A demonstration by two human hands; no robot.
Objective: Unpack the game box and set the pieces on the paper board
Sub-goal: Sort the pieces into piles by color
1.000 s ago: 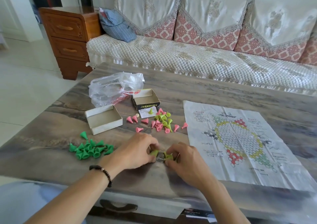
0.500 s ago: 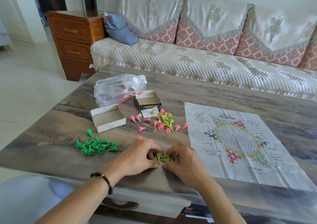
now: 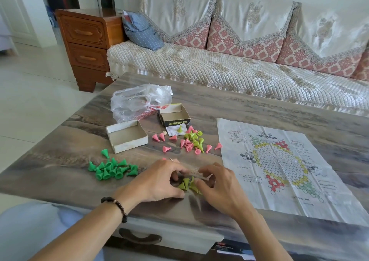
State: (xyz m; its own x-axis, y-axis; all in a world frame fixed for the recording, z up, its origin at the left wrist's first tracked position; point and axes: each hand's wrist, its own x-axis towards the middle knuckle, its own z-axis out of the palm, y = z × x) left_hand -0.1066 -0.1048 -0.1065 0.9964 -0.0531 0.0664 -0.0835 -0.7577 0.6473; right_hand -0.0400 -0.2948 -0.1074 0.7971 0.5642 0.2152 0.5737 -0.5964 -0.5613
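We've got our left hand point(image 3: 159, 179) and right hand point(image 3: 216, 186) cupped, fingers loosely curled round the yellow-green pieces point(image 3: 188, 184) on the table point(image 3: 60, 173) between them, paper board point(image 3: 279, 165) just right

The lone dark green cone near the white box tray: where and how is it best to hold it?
Pinch the green cone at its narrow lower tip, coming from the near side. It lies tilted, wide end up toward the box tray, and stands apart from the green pile, so fingers probably have room.
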